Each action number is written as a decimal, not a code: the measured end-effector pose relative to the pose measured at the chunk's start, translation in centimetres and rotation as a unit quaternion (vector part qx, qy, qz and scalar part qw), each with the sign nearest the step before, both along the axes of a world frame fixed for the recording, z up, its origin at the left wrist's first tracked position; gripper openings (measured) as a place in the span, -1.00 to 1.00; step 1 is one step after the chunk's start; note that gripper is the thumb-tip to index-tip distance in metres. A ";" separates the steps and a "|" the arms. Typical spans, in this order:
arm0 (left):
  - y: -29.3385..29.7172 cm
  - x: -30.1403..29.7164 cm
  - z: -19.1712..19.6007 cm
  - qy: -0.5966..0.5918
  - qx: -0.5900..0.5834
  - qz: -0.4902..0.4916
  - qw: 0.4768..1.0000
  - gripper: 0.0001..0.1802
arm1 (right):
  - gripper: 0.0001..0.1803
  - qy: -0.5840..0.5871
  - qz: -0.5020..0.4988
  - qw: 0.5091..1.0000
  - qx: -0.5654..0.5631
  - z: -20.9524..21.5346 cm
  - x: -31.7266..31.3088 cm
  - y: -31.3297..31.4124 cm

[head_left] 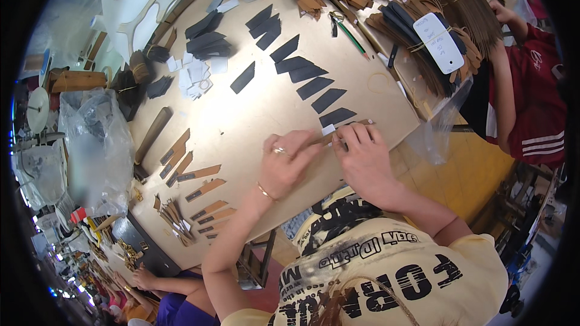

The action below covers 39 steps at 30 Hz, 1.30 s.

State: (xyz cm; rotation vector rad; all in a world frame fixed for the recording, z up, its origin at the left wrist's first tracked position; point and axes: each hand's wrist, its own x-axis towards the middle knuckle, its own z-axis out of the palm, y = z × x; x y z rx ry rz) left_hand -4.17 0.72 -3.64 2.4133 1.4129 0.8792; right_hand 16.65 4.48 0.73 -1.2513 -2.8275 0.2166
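At the near edge of the table my left hand (pixel 290 160) and my right hand (pixel 365 158) come together, fingers bent and closed. Between them is a narrow brown strip (pixel 324 139), mostly hidden by my fingers; what its covered part looks like I cannot make out. A small white piece (pixel 328 128) lies just beyond my fingertips. Just past it begins a staggered row of black slanted pieces (pixel 315 87) running toward the far side. Another black piece (pixel 243 78) lies apart to the left of that row.
Brown strips with dark patches (pixel 205 192) fan out at left. White paper slips (pixel 194 78) lie beside stacked black pieces (pixel 209 45). A green pencil (pixel 352 38) and tied brown bundles with a white tag (pixel 438 42) are far right. A co-worker in a maroon top (pixel 534 96) stands at right.
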 end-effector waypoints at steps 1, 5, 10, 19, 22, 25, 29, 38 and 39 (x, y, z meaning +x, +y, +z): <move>-0.2 0.6 -0.1 0.041 -0.021 -0.001 0.999 -0.66 | -0.64 -0.010 0.008 1.000 0.014 0.0 -0.1 0.1; -0.9 3.0 -0.5 0.106 -0.050 0.029 0.993 -0.65 | -0.67 0.083 -0.003 0.994 -0.073 0.5 1.5 1.7; -1.2 4.4 -0.3 0.146 -0.073 0.074 0.984 -0.68 | -0.66 0.125 -0.090 0.986 -0.056 0.4 3.3 4.0; -0.1 5.1 2.7 -0.145 -0.091 0.172 0.970 -0.85 | -0.81 0.177 0.070 0.977 -0.095 3.5 3.0 4.6; -1.3 2.9 4.0 -0.202 -0.144 0.184 0.951 -0.85 | -0.74 0.207 0.086 0.970 -0.094 5.1 1.7 4.1; -5.3 -1.3 5.3 -0.291 -0.112 0.333 0.890 -0.84 | -0.67 0.260 0.066 0.959 -0.093 5.6 0.0 3.7; -13.9 -9.6 6.7 -0.212 -0.040 0.593 0.776 -0.82 | -0.64 0.227 0.050 0.970 -0.066 5.3 -1.3 4.0; -20.8 -15.4 3.5 0.110 0.028 0.713 0.692 -0.74 | -0.72 0.180 0.033 0.983 -0.029 4.0 -0.4 4.9; -19.8 -14.6 3.1 0.023 0.024 0.702 0.711 -0.74 | -0.73 0.180 0.018 0.983 -0.021 4.0 -0.2 5.0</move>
